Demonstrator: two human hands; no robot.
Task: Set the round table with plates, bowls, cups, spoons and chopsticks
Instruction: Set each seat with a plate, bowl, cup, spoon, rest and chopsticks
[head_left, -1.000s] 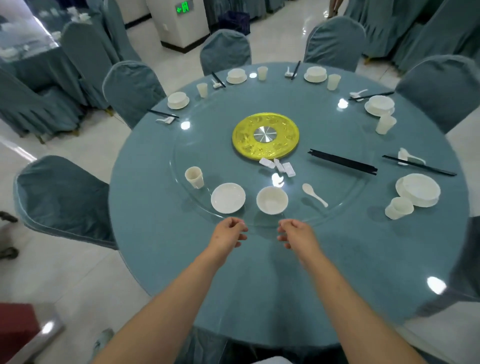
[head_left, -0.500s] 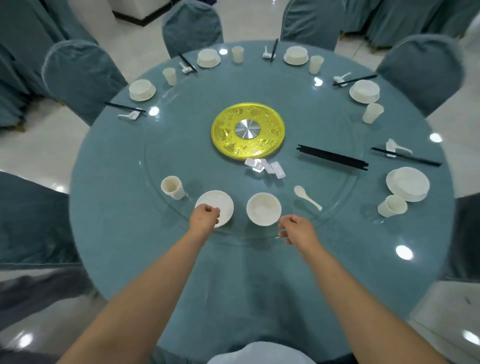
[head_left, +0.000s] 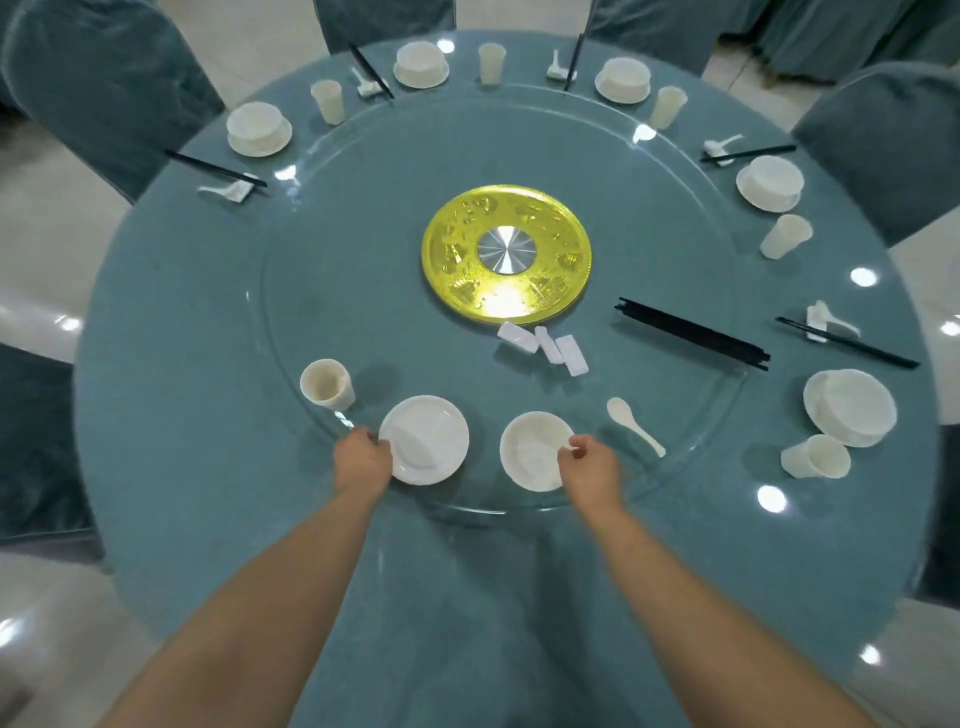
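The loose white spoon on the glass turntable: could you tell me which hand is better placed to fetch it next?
Probably the right hand: it grips the bowl rim just beside the spoon, while the left hand holds the plate, farther off.

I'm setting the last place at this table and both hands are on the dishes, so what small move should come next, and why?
Probably lift the bowl with the right hand and set it on the plate, which the left hand grips at its rim. The finished settings, like the one at right, have the bowl stacked on the plate; here the two sit side by side.

Cup (head_left: 327, 383) left of plate (head_left: 427, 437), bowl (head_left: 532, 451) right.
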